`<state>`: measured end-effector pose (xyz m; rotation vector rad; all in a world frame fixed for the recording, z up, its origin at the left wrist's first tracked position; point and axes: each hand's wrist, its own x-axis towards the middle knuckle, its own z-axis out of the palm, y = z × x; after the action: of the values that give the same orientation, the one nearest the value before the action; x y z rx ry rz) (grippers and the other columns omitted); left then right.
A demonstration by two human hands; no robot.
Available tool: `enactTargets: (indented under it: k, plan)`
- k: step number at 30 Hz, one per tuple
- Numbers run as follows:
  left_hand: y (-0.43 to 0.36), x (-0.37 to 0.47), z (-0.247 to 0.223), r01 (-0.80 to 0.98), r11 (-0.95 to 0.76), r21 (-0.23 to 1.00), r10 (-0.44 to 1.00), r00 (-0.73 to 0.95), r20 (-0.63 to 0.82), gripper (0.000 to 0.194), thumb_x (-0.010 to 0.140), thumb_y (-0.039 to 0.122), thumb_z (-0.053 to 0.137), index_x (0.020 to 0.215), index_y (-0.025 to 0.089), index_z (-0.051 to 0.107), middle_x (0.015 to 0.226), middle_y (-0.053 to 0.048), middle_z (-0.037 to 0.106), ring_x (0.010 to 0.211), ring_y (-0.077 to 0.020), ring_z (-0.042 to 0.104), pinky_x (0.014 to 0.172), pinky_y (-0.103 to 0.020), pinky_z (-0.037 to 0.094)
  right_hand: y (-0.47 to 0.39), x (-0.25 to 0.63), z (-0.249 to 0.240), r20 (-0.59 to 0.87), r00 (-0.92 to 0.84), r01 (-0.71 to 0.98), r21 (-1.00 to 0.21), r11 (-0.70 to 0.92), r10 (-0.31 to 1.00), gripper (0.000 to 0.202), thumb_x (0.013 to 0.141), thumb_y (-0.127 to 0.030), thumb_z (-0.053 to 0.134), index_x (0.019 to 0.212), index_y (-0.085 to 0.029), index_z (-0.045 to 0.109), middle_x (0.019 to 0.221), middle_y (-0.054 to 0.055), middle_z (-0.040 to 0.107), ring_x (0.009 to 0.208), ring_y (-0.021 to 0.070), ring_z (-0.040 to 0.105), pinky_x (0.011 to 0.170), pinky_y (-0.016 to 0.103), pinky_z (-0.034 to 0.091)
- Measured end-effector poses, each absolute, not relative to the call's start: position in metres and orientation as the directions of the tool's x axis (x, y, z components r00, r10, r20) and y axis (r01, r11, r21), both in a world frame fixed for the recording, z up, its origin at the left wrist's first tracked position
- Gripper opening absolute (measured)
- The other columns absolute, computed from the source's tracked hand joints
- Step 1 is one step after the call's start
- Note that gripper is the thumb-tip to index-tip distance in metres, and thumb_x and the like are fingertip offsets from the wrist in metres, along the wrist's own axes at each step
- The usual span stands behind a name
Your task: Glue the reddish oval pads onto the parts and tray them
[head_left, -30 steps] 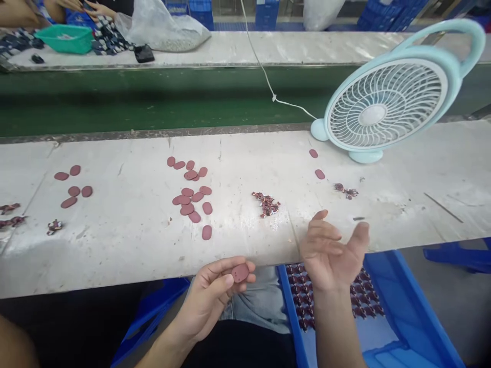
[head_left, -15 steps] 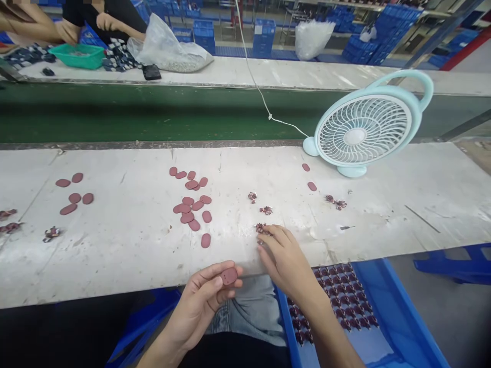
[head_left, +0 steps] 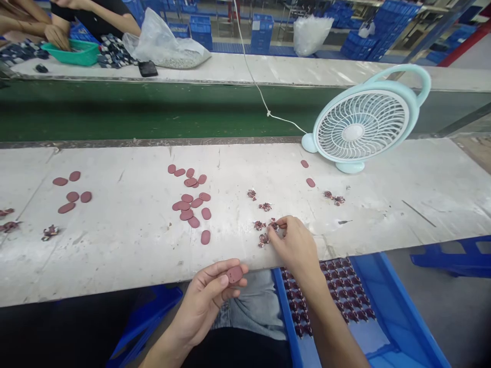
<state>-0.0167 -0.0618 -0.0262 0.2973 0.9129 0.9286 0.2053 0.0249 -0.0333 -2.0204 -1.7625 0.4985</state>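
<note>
Between the thumb and fingers of my left hand [head_left: 209, 294] is a maroon oval plate [head_left: 235, 274] with small holes near one end, held above my lap at the table's front edge. My right hand [head_left: 297, 243] is at the table, thumb and index finger closed on a small dark-red part with light bits [head_left: 273, 225]. Just left of those fingertips lie similar small parts [head_left: 263, 239], and others [head_left: 264, 207] sit a little farther back. Several loose oval plates [head_left: 186, 214] are spread left of centre, some overlapping.
A pale blue fan [head_left: 353, 133] stands at the back right, its white cord [head_left: 286, 122] running up. A blue crate [head_left: 402, 312] with rows of dark-red parts is below the table at right. Across the green divider [head_left: 153, 110], a person's hand reaches into a green basket [head_left: 86, 55].
My right hand has shifted right and its thumb and index finger have closed on a small part, uncovering others beside it. My left hand still holds the oval plate, slightly farther right.
</note>
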Motion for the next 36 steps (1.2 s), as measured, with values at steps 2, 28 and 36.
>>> enactTargets:
  k: [2, 28, 36]
  plan:
    - [-0.063, -0.015, -0.026, -0.559, 0.582, 0.59, 0.8, 0.267, -0.536, 0.028, 0.085, 0.024, 0.075, 0.112, 0.017, 0.078, 0.116, -0.016, 0.077, 0.091, -0.0216, 0.075, 0.074, -0.025, 0.059, 0.029, 0.207, -0.034, 0.008, 0.145, 0.816, -0.566, -0.115, 0.989, 0.021, 0.088, -0.034, 0.062, 0.1, -0.017, 0.063, 0.091, 0.009, 0.071, 0.081, 0.0245, 0.067, 0.074, 0.038, 0.051]
    - [-0.07, -0.012, -0.027, -0.471, 0.453, 0.757, 0.891, 0.281, -0.358, 0.026, 0.085, 0.013, 0.075, 0.108, 0.023, 0.077, 0.118, -0.009, 0.078, 0.103, -0.0218, 0.074, 0.092, -0.031, 0.06, -0.066, 0.17, 0.007, -0.144, -0.153, 0.181, -0.977, -0.116, 0.978, 0.024, 0.089, -0.018, 0.07, 0.106, -0.031, 0.079, 0.097, 0.005, 0.078, 0.083, 0.0174, 0.074, 0.067, 0.023, 0.063]
    - [-0.068, -0.013, -0.03, -0.486, 0.49, 0.723, 0.872, 0.261, -0.415, 0.01, 0.081, 0.013, 0.079, 0.088, 0.019, 0.076, 0.109, -0.009, 0.08, 0.097, -0.0226, 0.076, 0.087, -0.032, 0.06, -0.063, 0.169, 0.01, -0.162, -0.158, 0.149, -0.979, -0.139, 0.974, 0.023, 0.086, -0.017, 0.073, 0.103, -0.03, 0.08, 0.093, 0.003, 0.077, 0.08, 0.0172, 0.074, 0.066, 0.024, 0.063]
